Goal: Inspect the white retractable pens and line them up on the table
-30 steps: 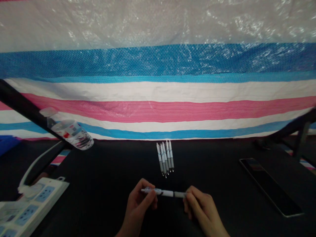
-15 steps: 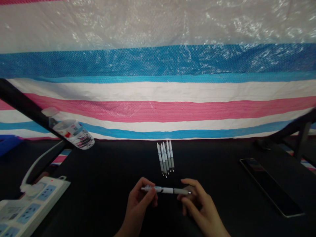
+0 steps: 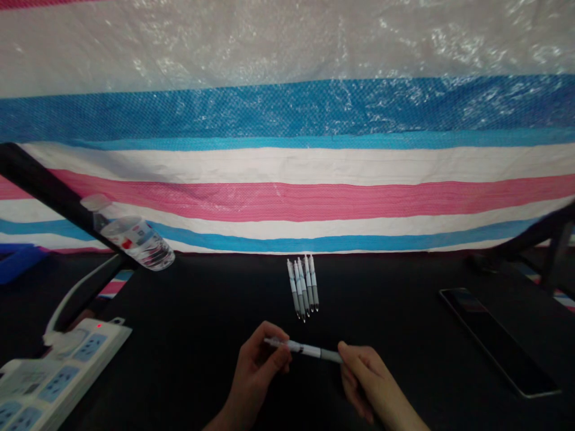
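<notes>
A white pen with a grey grip (image 3: 309, 350) is held nearly level above the black table, between my two hands. My left hand (image 3: 260, 371) pinches its clip end between thumb and fingers. At the other end, my right hand (image 3: 366, 377) is closed around the grey grip, and the tip is hidden in its fingers. Beyond my hands, several similar pens (image 3: 303, 288) lie side by side on the table, their tips pointing toward me.
A phone (image 3: 496, 341) lies at the right. To the left are a white power strip (image 3: 85, 365) with a plugged-in cable and a clear water bottle (image 3: 139, 242). A blue container (image 3: 20, 263) stands at far left. Striped plastic sheeting (image 3: 287, 200) hangs behind the table (image 3: 202, 317).
My right hand has closed its fingers on the grip end, covering the tip. The pen now slopes slightly down to the right; my left hand keeps its pinch.
</notes>
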`<state>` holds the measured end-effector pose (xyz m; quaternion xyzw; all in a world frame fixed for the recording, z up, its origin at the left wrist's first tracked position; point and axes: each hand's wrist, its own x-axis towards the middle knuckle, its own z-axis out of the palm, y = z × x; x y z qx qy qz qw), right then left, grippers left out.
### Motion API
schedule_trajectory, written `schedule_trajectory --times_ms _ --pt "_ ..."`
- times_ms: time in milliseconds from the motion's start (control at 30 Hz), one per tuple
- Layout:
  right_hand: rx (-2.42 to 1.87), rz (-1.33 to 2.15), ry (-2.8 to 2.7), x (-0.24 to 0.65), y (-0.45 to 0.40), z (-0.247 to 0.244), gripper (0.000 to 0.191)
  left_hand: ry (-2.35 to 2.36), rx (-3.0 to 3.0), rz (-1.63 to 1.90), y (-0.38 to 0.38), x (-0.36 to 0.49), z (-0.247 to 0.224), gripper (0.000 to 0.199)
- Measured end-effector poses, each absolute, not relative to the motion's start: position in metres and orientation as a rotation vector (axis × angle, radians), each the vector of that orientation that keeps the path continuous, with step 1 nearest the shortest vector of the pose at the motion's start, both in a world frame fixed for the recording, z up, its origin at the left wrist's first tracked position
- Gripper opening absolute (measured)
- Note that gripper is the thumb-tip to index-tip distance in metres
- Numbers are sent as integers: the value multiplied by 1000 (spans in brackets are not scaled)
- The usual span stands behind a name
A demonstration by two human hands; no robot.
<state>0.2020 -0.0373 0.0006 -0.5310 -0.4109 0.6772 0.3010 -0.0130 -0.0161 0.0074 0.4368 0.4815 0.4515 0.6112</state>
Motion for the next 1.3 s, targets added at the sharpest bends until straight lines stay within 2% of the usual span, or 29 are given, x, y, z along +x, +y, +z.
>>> schedule_trajectory --times_ms 100,367,567,633,733,800,1000,1167,1300 --pt "-1418 1865 -1025 203 -36 1 64 1091 1028 1036 -15 -14 3 26" --pt "-1341 1730 -1248 194 -44 4 70 998 947 1132 -13 -3 5 18" --pt "-1384 1591 -1461 191 -47 8 61 1006 845 1158 -4 -6 15 24" --pt "-1389 1580 -1465 193 -46 7 59 1011 869 1146 -2 -7 16 35" --pt "-1389 1591 -1458 194 -46 5 56 982 885 1118 0 -6 14 66" --pt "-1380 1606 -1462 194 -46 5 54 954 897 1091 0 -5 13 74" --pt "-1395 1597 -1475 193 -45 6 52 946 900 1059 1 -1 13 55" --pt "-1402 1592 -1480 192 -45 7 53 994 851 1081 1 1 18 61" --pt "-1391 1606 -1467 192 -45 7 53 981 851 1074 1 -1 17 56"
